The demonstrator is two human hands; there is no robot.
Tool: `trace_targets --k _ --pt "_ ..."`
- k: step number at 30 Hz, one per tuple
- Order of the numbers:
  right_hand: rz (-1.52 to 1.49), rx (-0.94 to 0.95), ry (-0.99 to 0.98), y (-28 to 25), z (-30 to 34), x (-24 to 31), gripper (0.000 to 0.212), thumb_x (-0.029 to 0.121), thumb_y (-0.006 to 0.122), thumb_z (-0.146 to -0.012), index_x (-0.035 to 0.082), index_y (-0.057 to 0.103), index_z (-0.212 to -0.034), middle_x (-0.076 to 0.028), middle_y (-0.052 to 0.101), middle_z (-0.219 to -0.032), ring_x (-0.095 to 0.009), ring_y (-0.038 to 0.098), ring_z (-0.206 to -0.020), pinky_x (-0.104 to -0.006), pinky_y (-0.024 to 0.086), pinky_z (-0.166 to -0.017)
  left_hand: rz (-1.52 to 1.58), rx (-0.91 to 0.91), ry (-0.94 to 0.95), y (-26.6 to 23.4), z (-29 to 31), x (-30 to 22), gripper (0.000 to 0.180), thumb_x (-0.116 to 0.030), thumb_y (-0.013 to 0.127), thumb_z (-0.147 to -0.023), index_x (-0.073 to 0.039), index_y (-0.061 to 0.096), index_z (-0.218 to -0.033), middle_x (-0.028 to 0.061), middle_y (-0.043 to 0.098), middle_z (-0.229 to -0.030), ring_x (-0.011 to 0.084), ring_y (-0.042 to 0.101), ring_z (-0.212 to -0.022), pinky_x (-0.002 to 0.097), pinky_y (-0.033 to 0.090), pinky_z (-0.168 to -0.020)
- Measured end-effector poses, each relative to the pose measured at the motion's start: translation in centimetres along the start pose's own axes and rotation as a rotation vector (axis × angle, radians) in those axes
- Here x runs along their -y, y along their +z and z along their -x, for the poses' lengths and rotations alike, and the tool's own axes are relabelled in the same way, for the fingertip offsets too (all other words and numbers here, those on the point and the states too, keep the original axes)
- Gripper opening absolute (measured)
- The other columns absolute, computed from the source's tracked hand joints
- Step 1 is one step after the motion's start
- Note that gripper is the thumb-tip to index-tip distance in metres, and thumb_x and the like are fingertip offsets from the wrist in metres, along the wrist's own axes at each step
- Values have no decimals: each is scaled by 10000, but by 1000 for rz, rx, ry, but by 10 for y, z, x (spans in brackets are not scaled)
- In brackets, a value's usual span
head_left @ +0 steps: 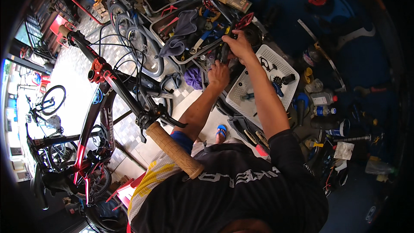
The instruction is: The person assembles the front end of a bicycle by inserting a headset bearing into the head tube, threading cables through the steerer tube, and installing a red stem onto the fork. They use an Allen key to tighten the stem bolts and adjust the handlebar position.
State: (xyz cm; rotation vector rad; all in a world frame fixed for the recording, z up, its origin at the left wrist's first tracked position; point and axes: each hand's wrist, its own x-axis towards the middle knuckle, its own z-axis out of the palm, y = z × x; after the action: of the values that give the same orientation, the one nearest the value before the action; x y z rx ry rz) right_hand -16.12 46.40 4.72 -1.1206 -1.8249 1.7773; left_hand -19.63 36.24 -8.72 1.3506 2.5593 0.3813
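Over the cluttered workbench, my right hand (pixel 240 45) is closed around a black elongated part (pixel 224 53), its thumb pressed along the top. Just below it, my left hand (pixel 218 75) has curled fingers at the lower end of the same part. I cannot make out its exact kind, since my fingers and the dark clutter behind hide much of it. A red pedal-like piece (pixel 245 20) lies close beyond my right hand. Under my right forearm sits a white perforated basket (pixel 237 96) with a black sprocket (pixel 277 80) and other small parts.
A bicycle with a tan handlebar grip (pixel 174 150) stands close on my left. Metal trays hold tools and a grey cloth (pixel 183 32); a purple cloth (pixel 193 77) hangs below. Bottles (pixel 324 111) and tools lie right. Bicycle wheels (pixel 140 45) stand behind the bench's left side.
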Motion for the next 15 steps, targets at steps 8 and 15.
trace_targets --k 8,15 --pt "40 -16 -69 -6 4 -6 741 267 685 -828 23 306 -1416 -219 603 -1147 -264 694 -848 -353 625 -553 293 21 -171 -42 17 14 430 -282 546 -922 65 425 -1145 311 660 -997 501 653 -909 532 547 -809" --pt "532 39 -198 23 5 -26 701 344 657 -848 69 353 -1417 -288 664 -1110 -459 638 -1032 -501 480 -940 724 -148 -94 -48 130 91 291 -313 518 -999 -27 470 -1024 176 632 -722 310 633 -569 418 494 -498"
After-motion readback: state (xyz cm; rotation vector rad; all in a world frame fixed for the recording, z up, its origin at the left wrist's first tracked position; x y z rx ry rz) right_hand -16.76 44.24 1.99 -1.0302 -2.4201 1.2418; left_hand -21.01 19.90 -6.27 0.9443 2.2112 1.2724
